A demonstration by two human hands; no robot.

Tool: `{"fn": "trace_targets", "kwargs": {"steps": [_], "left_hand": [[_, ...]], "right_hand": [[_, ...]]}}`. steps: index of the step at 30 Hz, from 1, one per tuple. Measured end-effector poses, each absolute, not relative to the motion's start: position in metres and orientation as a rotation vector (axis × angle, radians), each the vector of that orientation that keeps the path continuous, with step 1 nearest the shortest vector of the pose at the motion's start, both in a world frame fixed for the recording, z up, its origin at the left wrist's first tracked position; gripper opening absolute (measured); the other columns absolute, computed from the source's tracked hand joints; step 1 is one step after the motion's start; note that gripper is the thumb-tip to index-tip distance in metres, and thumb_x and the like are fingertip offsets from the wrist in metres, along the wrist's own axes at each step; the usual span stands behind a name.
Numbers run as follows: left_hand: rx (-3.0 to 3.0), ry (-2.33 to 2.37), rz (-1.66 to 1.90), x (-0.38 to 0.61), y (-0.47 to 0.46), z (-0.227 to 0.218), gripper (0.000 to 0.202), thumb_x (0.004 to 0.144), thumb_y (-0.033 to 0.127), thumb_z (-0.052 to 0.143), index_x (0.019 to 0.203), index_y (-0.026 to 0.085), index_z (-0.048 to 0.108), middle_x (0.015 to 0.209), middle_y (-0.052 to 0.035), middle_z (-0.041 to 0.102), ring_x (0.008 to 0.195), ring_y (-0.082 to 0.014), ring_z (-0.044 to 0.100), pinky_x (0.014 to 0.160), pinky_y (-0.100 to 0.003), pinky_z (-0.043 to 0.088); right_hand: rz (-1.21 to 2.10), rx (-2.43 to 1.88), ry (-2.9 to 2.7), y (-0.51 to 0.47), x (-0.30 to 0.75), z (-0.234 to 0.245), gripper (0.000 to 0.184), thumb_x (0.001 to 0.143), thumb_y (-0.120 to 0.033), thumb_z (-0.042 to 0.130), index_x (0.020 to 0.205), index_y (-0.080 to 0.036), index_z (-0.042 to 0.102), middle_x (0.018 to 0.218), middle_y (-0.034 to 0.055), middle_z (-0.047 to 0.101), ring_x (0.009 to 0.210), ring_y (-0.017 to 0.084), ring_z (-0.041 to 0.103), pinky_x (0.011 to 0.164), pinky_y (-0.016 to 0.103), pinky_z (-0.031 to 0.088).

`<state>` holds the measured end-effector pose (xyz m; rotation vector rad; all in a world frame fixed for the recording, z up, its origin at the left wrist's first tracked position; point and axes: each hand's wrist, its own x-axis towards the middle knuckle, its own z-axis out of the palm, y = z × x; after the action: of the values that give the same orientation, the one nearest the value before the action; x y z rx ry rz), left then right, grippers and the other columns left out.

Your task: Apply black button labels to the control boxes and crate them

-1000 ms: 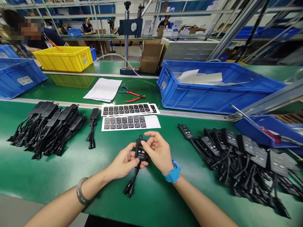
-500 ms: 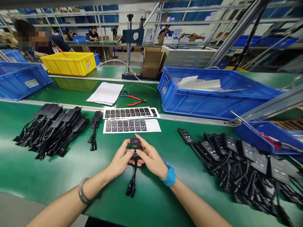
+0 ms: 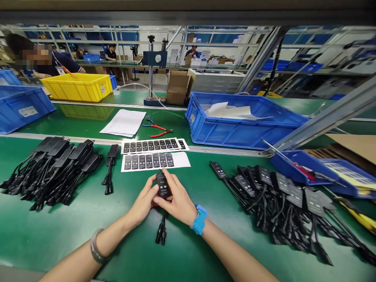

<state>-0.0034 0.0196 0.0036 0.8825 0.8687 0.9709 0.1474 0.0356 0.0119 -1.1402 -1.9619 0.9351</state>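
Observation:
Between both hands, over the middle of the green table, is a small black controller box (image 3: 163,186) with a printed label facing up and short cables hanging toward me. My left hand (image 3: 146,199) grips its left side, thumb at the edge. My right hand (image 3: 176,199) closes round its right side, thumb near the lower end. Just beyond lie label sheets (image 3: 182,159) bearing rows of black stickers. One controller without a visible label (image 3: 112,153) rests left of the sheets. Further left is a pile of similar controllers (image 3: 61,156); at right, a pile with labels (image 3: 264,188).
Blue pliers (image 3: 150,123) and red-handled cutters (image 3: 160,132) lie beside white papers (image 3: 123,122). A large blue bin (image 3: 235,131) stands back right, a yellow bin (image 3: 79,87) back left. A press stand (image 3: 150,74) rises behind. A co-worker (image 3: 55,62) leans at far left.
The view has shifted, so the table's things sit further left. My right thumb has moved down off the label face toward the box's lower end; both hands still hold it.

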Motion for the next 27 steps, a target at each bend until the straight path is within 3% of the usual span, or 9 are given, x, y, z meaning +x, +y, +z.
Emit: {"fn": "trace_targets", "kwargs": {"steps": [3,5,8,11,16,21,24,27], "left_hand": [[1.356,1.023,0.88,-0.017,0.028,0.004,0.056,0.095,0.049,0.043,0.144,0.024,0.034,0.111,-0.0104,0.068,0.088,-0.0229,0.07,0.085,-0.044,0.055],[1.851,1.247,0.819,-0.029,0.036,0.002,0.05,0.095,0.041,0.045,0.141,0.022,0.042,0.121,-0.0127,0.065,0.105,-0.0273,0.065,0.096,-0.048,0.05],[2.352,1.582,0.651,-0.043,0.048,-0.006,0.048,0.094,0.036,0.05,0.138,0.018,0.048,0.142,-0.0161,0.051,0.133,-0.0363,0.045,0.108,-0.056,0.038],[2.499,1.774,0.414,-0.047,0.053,-0.015,0.053,0.093,0.039,0.053,0.139,0.015,0.049,0.147,-0.0187,0.044,0.138,-0.0431,0.035,0.108,-0.061,0.037],[2.531,1.832,0.285,-0.042,0.052,-0.015,0.055,0.093,0.042,0.053,0.14,0.014,0.048,0.149,-0.0191,0.042,0.139,-0.0428,0.034,0.109,-0.059,0.036],[2.485,1.803,0.317,-0.043,0.052,-0.01,0.055,0.093,0.041,0.053,0.14,0.014,0.048,0.149,-0.0205,0.042,0.14,-0.0423,0.033,0.11,-0.06,0.033],[2.407,1.748,0.422,-0.043,0.051,-0.011,0.054,0.092,0.042,0.054,0.138,0.014,0.049,0.147,-0.022,0.043,0.139,-0.043,0.032,0.11,-0.062,0.03],[2.375,1.722,0.475,-0.041,0.052,-0.009,0.054,0.09,0.043,0.057,0.136,0.015,0.052,0.145,-0.0224,0.045,0.137,-0.0443,0.035,0.109,-0.063,0.03]], "right_hand": [[0.671,-1.329,-2.183,0.048,0.164,0.018,0.075,0.081,-0.023,0.06,0.15,-0.018,0.031,0.123,0.0145,0.054,0.106,0.027,0.058,0.092,0.041,0.05],[0.443,-1.645,-2.283,0.061,0.182,0.019,0.071,0.079,-0.016,0.059,0.146,-0.013,0.038,0.117,0.0169,0.057,0.104,0.029,0.058,0.09,0.041,0.049],[0.118,-2.084,-2.22,0.085,0.211,0.02,0.058,0.073,-0.004,0.057,0.132,-0.007,0.054,0.108,0.0225,0.06,0.101,0.036,0.057,0.086,0.048,0.045],[0.068,-2.089,-2.163,0.112,0.221,0.021,0.045,0.077,-0.001,0.05,0.121,-0.006,0.062,0.108,0.0253,0.06,0.102,0.038,0.056,0.086,0.051,0.041],[0.283,-1.731,-2.203,0.16,0.195,0.012,0.03,0.086,-0.014,0.053,0.112,-0.016,0.069,0.101,0.011,0.066,0.09,0.022,0.061,0.086,0.031,0.045],[0.434,-1.536,-1.966,0.185,0.175,-0.005,0.013,0.078,-0.025,0.064,0.082,-0.017,0.073,0.081,0.0056,0.064,0.066,0.017,0.057,0.075,0.031,0.047],[0.501,-1.432,-1.752,0.186,0.183,-0.008,0.021,0.077,-0.037,0.064,0.069,-0.018,0.067,0.074,0.0035,0.063,0.064,0.017,0.056,0.07,0.032,0.048],[0.545,-1.358,-1.472,0.181,0.198,-0.003,0.035,0.079,-0.052,0.057,0.076,-0.018,0.064,0.072,0.0028,0.061,0.064,0.016,0.055,0.062,0.03,0.047]]}}
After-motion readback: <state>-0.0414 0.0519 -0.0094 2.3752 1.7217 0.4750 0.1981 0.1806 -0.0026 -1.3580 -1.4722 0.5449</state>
